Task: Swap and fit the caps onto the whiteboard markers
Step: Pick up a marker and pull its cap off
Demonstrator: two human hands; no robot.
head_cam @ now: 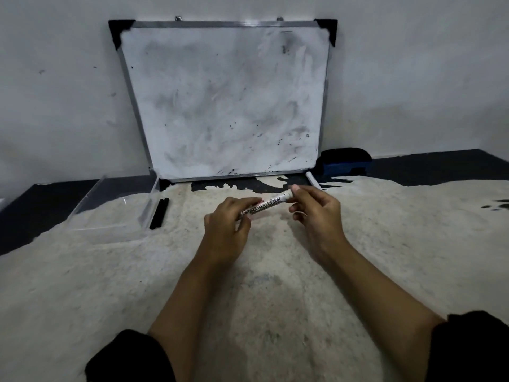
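Between both hands, above the rug, I saw the white marker held off the ground, long axis running from lower left up to upper right. Left hand pinched the barrel's lower end; right hand closed fingertips on the upper end, cap presence unclear. Right hand sat nearer that tip. 2 black pieces lay well left, by the clear tray. Another white marker lay just beyond, near the whiteboard.

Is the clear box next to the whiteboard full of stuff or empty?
Empty. The clear box shows only the pale cloth through its walls, and the two black markers lie outside it, beside its wall.
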